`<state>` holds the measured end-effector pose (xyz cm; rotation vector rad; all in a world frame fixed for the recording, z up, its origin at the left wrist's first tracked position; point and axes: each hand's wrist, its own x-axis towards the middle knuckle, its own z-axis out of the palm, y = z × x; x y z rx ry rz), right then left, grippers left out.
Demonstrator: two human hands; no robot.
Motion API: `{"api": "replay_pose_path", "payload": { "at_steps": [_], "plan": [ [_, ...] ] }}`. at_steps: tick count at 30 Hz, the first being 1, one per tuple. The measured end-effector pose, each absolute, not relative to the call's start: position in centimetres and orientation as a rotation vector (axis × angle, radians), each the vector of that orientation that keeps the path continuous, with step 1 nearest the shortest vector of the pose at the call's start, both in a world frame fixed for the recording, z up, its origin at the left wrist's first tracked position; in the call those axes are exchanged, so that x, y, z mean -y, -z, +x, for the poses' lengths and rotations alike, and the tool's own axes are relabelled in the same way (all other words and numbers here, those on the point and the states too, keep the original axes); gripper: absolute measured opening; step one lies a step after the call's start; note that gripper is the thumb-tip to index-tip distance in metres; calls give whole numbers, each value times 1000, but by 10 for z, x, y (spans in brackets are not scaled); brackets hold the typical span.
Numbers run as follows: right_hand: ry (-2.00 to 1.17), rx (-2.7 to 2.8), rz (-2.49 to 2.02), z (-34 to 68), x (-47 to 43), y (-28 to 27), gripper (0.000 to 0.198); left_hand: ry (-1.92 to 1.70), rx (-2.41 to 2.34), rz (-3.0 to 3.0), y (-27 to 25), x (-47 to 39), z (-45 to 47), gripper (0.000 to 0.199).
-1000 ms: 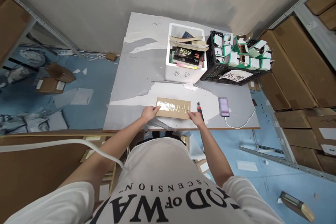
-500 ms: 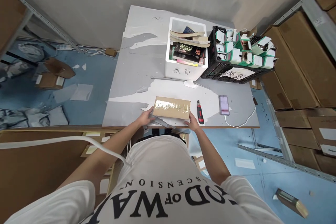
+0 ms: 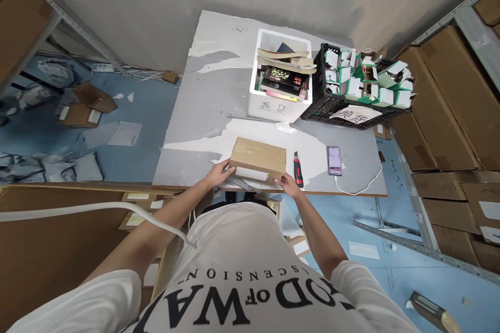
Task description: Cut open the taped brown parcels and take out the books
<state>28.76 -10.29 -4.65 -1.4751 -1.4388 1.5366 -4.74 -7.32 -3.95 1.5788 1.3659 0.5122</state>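
Note:
A closed brown cardboard box [image 3: 258,153] is tilted up over the front of the table, with a white label [image 3: 252,173] showing on the side toward me. At its left end, my left hand [image 3: 220,173] grips the lower corner. My right hand [image 3: 287,184] holds the lower right corner, thumb against the near side. Just right of the box lies a red and black utility knife [image 3: 298,169], touched by neither hand. The fingers beneath the box are partly hidden.
On the table [image 3: 213,78], a white foam bin [image 3: 275,107] of books and a black crate [image 3: 332,106] of small white-green boxes stand behind. A phone [image 3: 334,160] with a white cable lies right. Shelves with cartons [image 3: 445,99] flank the right side.
The box has been tipped, so its shiny taped face no longer shows and a plain face and the white label do. Both hands keep hold of its ends.

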Motion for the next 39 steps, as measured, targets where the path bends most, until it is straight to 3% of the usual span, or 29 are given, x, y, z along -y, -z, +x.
{"api": "replay_pose_path", "payload": {
  "at_steps": [8, 15, 28, 34, 39],
  "plan": [
    [-1319, 1557, -1875, 287, 80, 24, 65, -249, -1757, 1643, 20, 54, -29, 62],
    [-1375, 1470, -2006, 280, 73, 40, 60, -123, -1808, 1564, 33, 39, -25, 63],
    [-1446, 1115, -1832, 298, 102, 79, 53, -444, -1634, 1229, 55, 53, -41, 46],
    [-1403, 1276, -1788, 292, 127, 91, 88, -457, -1450, 1279, 62, 85, -44, 57],
    [-1467, 1193, -1659, 268, 119, 92, 76, -424, -1502, 1314, 62, 88, -32, 52]
  ]
}}
